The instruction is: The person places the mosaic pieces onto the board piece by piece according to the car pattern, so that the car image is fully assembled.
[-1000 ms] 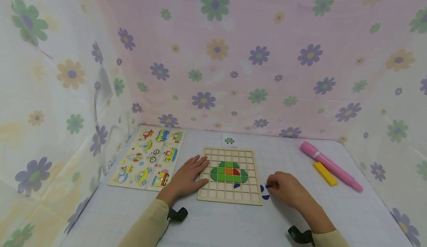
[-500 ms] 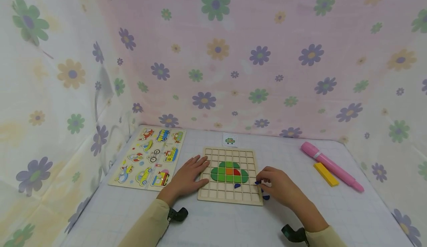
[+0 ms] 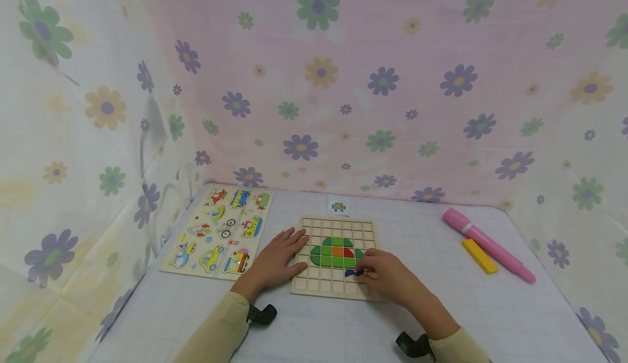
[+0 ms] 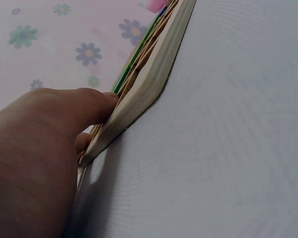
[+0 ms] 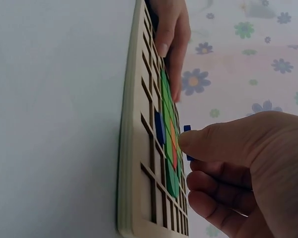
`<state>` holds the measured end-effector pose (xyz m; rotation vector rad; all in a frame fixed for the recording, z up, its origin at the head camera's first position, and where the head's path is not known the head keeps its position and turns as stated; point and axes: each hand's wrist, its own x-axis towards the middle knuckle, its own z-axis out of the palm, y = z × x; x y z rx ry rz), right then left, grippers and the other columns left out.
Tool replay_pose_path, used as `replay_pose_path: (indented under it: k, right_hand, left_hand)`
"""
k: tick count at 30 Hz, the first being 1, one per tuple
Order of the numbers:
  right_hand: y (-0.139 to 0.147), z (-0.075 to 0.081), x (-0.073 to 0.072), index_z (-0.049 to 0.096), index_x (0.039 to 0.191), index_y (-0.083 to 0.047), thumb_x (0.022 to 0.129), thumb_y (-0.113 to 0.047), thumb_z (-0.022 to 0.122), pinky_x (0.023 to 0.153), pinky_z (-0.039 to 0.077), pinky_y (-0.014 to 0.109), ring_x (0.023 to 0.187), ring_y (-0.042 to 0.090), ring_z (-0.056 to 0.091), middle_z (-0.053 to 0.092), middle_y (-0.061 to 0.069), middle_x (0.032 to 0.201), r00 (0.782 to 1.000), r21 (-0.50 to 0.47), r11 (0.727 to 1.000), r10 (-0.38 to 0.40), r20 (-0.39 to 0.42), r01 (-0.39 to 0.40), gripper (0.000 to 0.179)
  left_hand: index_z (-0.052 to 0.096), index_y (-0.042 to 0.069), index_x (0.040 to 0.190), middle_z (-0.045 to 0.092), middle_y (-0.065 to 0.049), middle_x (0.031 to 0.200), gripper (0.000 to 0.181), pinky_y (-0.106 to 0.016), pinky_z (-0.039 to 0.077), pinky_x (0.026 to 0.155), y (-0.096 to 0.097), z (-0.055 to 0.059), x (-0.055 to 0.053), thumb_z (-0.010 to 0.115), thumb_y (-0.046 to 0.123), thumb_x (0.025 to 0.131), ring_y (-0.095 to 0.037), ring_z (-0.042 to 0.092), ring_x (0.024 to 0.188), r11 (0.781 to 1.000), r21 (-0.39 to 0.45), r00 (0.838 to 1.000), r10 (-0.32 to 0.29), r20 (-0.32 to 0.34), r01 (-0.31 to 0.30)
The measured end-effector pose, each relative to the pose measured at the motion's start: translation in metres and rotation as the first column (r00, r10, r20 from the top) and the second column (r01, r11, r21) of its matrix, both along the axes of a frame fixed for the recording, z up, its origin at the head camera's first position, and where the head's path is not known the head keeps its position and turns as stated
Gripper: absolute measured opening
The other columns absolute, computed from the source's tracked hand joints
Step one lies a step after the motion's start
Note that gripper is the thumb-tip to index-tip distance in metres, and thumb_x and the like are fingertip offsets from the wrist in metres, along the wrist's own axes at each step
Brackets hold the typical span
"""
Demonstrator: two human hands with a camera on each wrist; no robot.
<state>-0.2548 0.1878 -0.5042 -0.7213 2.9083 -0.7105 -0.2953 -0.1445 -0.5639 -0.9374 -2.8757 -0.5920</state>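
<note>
A wooden grid board (image 3: 314, 285) lies on the table. Green pieces (image 3: 321, 259), an orange piece (image 3: 337, 252) and a red piece (image 3: 348, 253) fill cells in its middle. One blue piece (image 5: 160, 128) sits in a cell just below the green ones. My left hand (image 3: 276, 259) rests on the board's left edge, fingers spread and straight, thumb on the rim. Over the lower right cells, my right hand (image 3: 392, 278) pinches another small blue piece (image 5: 187, 128) between thumb and finger, held apart from the board; the fingertips hide most of it.
A vehicle picture puzzle (image 3: 188, 246) lies left of the left hand. Behind the grid board is a small pattern card (image 3: 338, 206). At the right lie a pink marker-shaped object (image 3: 490, 247) and a yellow block (image 3: 479, 256). Floral cloth (image 3: 343, 107) hangs around the table.
My right hand has picked up a blue piece from beside the board and carried it left over the grid. Other blue pieces there are now hidden. My left hand stays still.
</note>
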Motion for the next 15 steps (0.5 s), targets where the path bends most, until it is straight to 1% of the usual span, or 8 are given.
replay_pose_path:
  k: [3, 8, 11, 15]
  right_hand:
    - [-0.0061, -0.0042, -0.0007, 0.08, 0.098, -0.025, 0.092, -0.011, 0.088, 0.088, 0.062, 0.035, 0.092, 0.009, 0.06, 0.063, -0.015, 0.099, 1.0, -0.004, 1.0, 0.002, 0.009, -0.002, 0.017]
    - [-0.0103, -0.0093, -0.0016, 0.08, 0.097, -0.022, 0.089, -0.01, 0.09, 0.084, 0.06, 0.033, 0.09, 0.009, 0.058, 0.064, -0.013, 0.099, 0.999, 0.001, 0.999, 0.038, -0.02, -0.038, 0.018]
    - [-0.0103, -0.0099, -0.0011, 0.081, 0.099, -0.022, 0.089, -0.011, 0.091, 0.081, 0.059, 0.031, 0.088, 0.009, 0.056, 0.064, -0.013, 0.099, 0.998, 0.002, 0.998, 0.061, -0.034, -0.061, 0.018]
    - [-0.0109, -0.0099, -0.0009, 0.081, 0.1, -0.021, 0.089, -0.01, 0.09, 0.078, 0.058, 0.03, 0.086, 0.009, 0.055, 0.064, -0.013, 0.098, 0.997, 0.003, 0.998, 0.06, -0.049, -0.06, 0.018]
  left_hand:
    - [0.044, 0.012, 0.168, 0.033, -0.005, 0.176, 0.075, -0.048, 0.018, 0.134, -0.0003, -0.0003, -0.0006, 0.057, 0.055, 0.107, -0.032, 0.022, 0.164, 1.0, -0.001, 1.0, -0.003, 0.004, 0.003]
    - [0.042, 0.013, 0.169, 0.03, -0.003, 0.177, 0.076, -0.046, 0.016, 0.134, -0.0001, -0.0001, -0.0005, 0.056, 0.056, 0.108, -0.03, 0.019, 0.165, 1.0, -0.009, 1.0, -0.002, 0.015, 0.002]
    - [0.043, 0.013, 0.168, 0.032, -0.004, 0.176, 0.075, -0.048, 0.017, 0.134, 0.0003, 0.0004, -0.0002, 0.056, 0.055, 0.108, -0.031, 0.021, 0.164, 1.0, -0.003, 1.0, -0.004, 0.01, 0.004]
    - [0.042, 0.014, 0.169, 0.031, -0.003, 0.177, 0.075, -0.047, 0.017, 0.134, -0.0002, 0.0001, -0.0004, 0.056, 0.055, 0.108, -0.03, 0.02, 0.164, 1.0, -0.013, 1.0, 0.001, 0.01, -0.001]
